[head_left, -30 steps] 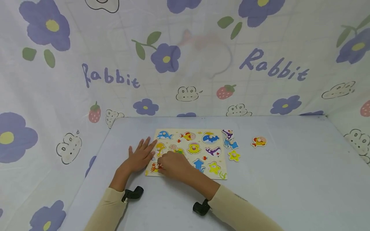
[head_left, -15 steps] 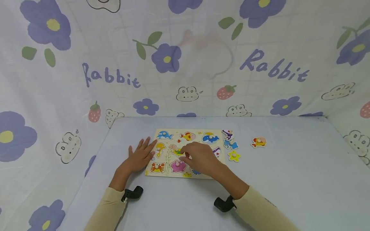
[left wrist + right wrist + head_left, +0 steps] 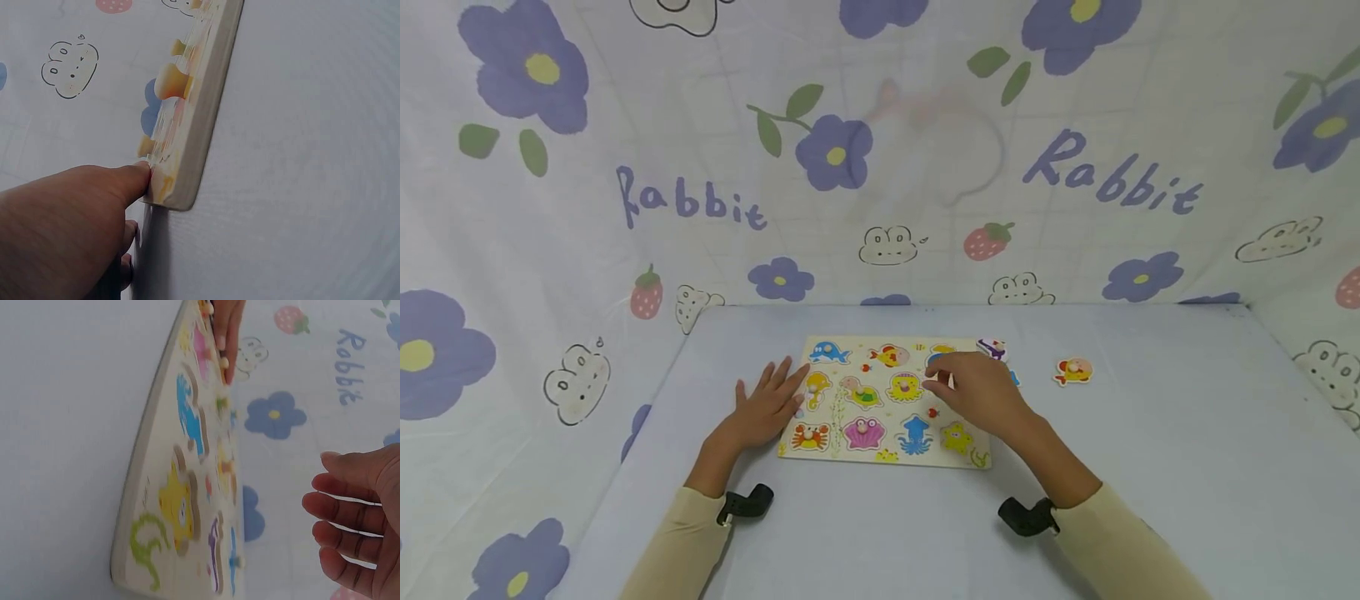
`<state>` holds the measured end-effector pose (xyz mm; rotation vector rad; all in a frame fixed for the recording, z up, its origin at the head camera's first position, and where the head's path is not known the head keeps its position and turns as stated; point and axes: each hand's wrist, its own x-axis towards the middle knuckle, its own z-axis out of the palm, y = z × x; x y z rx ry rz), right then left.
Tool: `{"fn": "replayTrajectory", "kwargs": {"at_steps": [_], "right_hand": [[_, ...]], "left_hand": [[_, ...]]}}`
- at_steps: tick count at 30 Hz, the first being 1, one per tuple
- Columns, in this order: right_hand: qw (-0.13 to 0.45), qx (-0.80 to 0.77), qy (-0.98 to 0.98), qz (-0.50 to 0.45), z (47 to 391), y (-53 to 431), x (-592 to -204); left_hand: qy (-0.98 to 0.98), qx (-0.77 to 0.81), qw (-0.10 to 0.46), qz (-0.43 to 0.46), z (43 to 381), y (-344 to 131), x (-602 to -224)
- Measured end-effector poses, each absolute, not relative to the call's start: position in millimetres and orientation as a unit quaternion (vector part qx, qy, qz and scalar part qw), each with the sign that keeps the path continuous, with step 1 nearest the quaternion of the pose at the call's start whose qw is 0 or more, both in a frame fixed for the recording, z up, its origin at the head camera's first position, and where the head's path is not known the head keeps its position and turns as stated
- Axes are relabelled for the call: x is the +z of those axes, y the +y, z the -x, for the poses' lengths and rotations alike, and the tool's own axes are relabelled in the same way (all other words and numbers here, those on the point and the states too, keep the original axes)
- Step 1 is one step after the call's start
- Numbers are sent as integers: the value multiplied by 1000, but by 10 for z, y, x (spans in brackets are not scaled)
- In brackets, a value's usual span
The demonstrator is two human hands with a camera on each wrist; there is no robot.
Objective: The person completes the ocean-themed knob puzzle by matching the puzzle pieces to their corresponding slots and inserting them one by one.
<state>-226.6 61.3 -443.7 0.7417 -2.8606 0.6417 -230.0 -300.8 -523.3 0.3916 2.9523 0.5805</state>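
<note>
A wooden knob puzzle board (image 3: 934,458) with sea-animal pictures lies on the table. Spread along its left edge is my left hand (image 3: 766,408), fingers straight; the left wrist view shows the thumb (image 3: 128,181) touching the board's corner. Over the right part hovers my right hand (image 3: 985,392), loosely bent and holding nothing, as the right wrist view (image 3: 356,519) confirms. Crab (image 3: 810,437), clam (image 3: 863,433), turtle (image 3: 860,392) and octopus (image 3: 905,387) pieces with knobs sit in the board. Squid (image 3: 915,437) and starfish (image 3: 957,438) recesses hold no piece.
Beyond my right hand, a purple whale piece (image 3: 992,348) and part of a blue piece (image 3: 1015,377) show beside the board. A red-and-yellow fish piece (image 3: 1073,371) lies farther right. A patterned curtain (image 3: 925,192) stands behind the table.
My right hand has moved from the board's lower left, over the crab and clam, to its upper right, uncovering those pieces and now hiding the loose starfish. My left hand stays put.
</note>
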Motion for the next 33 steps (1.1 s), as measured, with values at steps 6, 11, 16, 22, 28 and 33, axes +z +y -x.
{"fn": "replayTrajectory", "kwargs": {"at_steps": [6, 11, 16, 22, 28, 33], "right_hand": [[59, 220, -952, -203, 2344, 869, -4399], [80, 226, -951, -197, 2400, 1019, -4373], [82, 214, -957, -177, 2457, 1136, -4434], [74, 219, -961, -152, 2568, 1281, -4586], [54, 219, -966, -125, 2659, 1393, -4699], [34, 207, -972, -108, 2703, 1439, -4783]], "left_hand": [[973, 186, 53, -128, 2317, -2974, -5223], [974, 183, 49, -128, 2338, -2966, -5232], [973, 184, 54, -127, 2336, -2972, -5251], [974, 179, 54, -125, 2307, -2976, -5248], [972, 190, 43, -132, 2289, -2972, -5225], [971, 194, 40, -136, 2292, -2978, -5243]]}}
